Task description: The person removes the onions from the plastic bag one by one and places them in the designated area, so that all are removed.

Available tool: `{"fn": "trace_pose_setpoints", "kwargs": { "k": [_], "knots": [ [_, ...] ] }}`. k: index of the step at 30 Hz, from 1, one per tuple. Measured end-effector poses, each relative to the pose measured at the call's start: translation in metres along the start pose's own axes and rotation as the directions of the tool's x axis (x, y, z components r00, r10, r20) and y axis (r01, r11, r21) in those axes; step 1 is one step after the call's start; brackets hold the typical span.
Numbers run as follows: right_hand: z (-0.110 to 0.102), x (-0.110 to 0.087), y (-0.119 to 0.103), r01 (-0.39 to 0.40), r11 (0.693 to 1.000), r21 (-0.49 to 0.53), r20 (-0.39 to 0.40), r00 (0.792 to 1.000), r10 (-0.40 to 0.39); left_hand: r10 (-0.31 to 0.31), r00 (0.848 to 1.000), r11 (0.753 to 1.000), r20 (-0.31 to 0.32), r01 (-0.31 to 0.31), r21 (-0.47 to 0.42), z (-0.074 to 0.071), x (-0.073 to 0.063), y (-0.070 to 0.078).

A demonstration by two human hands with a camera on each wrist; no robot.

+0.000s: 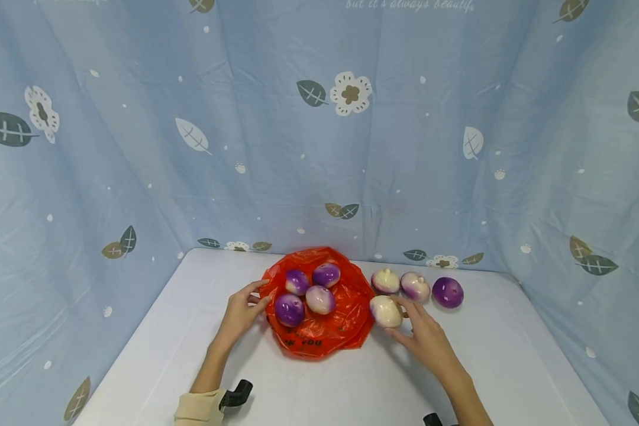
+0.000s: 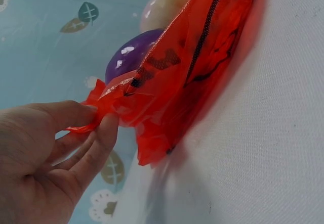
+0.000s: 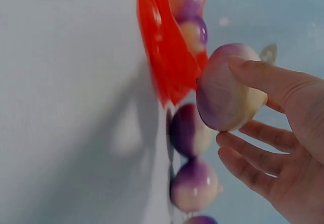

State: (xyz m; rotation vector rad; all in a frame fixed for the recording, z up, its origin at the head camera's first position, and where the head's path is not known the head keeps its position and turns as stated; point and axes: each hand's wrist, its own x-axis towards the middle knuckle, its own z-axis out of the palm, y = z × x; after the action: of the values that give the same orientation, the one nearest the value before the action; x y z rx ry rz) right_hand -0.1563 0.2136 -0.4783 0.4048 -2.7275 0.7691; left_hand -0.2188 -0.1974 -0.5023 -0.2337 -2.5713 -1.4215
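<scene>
My left hand pinches the left edge of a red plastic bag, its thumb and fingers on the film in the left wrist view. Inside the spread bag lie several glossy purple-and-white turnips, among them a dark purple turnip and a paler turnip. Near the bag's right edge, my right hand holds a mostly white turnip between thumb and fingers. In the right wrist view, that turnip is raised off the table.
Three more turnips stand in a row right of the bag: a white-topped turnip, a pale turnip and a purple turnip. They sit on a white table, with a blue patterned curtain behind and at both sides.
</scene>
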Motion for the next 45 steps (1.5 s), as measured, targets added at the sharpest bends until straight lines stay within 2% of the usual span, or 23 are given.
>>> {"fn": "trace_pose_setpoints", "kwargs": {
  "k": [9,16,24,31,36,45],
  "knots": [
    [-0.024,-0.006,0.030,-0.037,0.998,-0.043,-0.035,0.999,0.035,-0.031,0.999,1.000,0.014,0.031,-0.001,-0.001,0.000,0.002],
    [-0.034,-0.015,0.050,-0.050,0.995,-0.082,-0.074,0.996,0.044,-0.024,1.000,1.000,0.011,0.024,-0.010,-0.001,0.000,0.001],
    [-0.041,-0.026,0.073,-0.099,0.994,-0.045,-0.071,0.993,0.095,-0.031,0.999,0.999,0.012,0.031,-0.014,-0.001,-0.001,0.000],
    [-0.056,-0.033,0.089,-0.129,0.988,-0.079,-0.080,0.989,0.123,-0.014,1.000,1.000,0.007,0.014,-0.022,-0.001,0.000,-0.003],
    [-0.069,-0.033,0.097,-0.129,0.988,-0.088,-0.114,0.986,0.119,-0.012,1.000,1.000,0.002,0.012,-0.014,-0.001,0.000,-0.002],
    [-0.085,-0.024,0.117,-0.112,0.988,-0.102,-0.186,0.978,0.092,-0.052,0.998,0.999,0.023,0.052,-0.001,-0.001,-0.001,0.000]
  ]
}}
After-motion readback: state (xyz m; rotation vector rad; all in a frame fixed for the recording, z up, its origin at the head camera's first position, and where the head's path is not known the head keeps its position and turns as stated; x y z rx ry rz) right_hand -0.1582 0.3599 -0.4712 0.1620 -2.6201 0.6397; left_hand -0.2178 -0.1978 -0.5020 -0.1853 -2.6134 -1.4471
